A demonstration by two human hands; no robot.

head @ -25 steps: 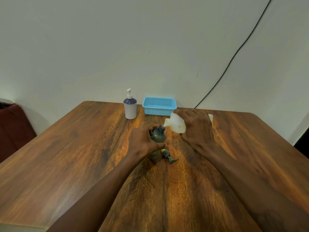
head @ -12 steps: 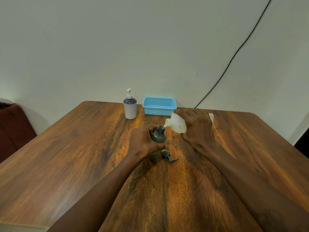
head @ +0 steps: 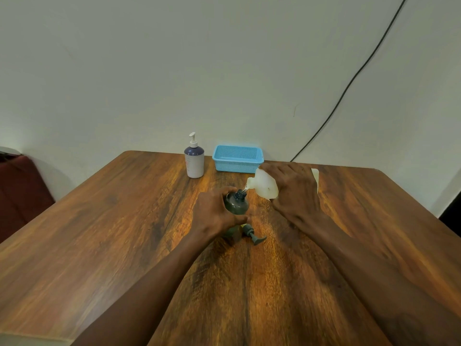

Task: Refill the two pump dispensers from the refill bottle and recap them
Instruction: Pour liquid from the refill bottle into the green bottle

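While the left hand (head: 214, 216) wraps its fingers and thumb round the dark grey dispenser (head: 235, 204), the right hand (head: 294, 193) grips the translucent refill bottle (head: 264, 186), tipped on its side with the spout aimed down at the dispenser's open neck. Whether the spout touches the neck or sits just above it, can't really tell.

Going off the blue basket (head: 238, 158): the grey dispenser stands upright on the wooden table (head: 99, 221) in front of the basket, toward the person. The refill bottle is held in the air between basket and dispenser, a bit to the basket's right. The pump head (head: 252, 233) is off and lying on its side on the table, just beyond the dispenser on the side away from the basket.

The second dispenser (head: 194, 158), with a white body, a dark blue shoulder and a white pump on top, stands upright just left of the basket, not touching it. A black cable (head: 349, 83) runs up the wall behind the basket, off to its right.
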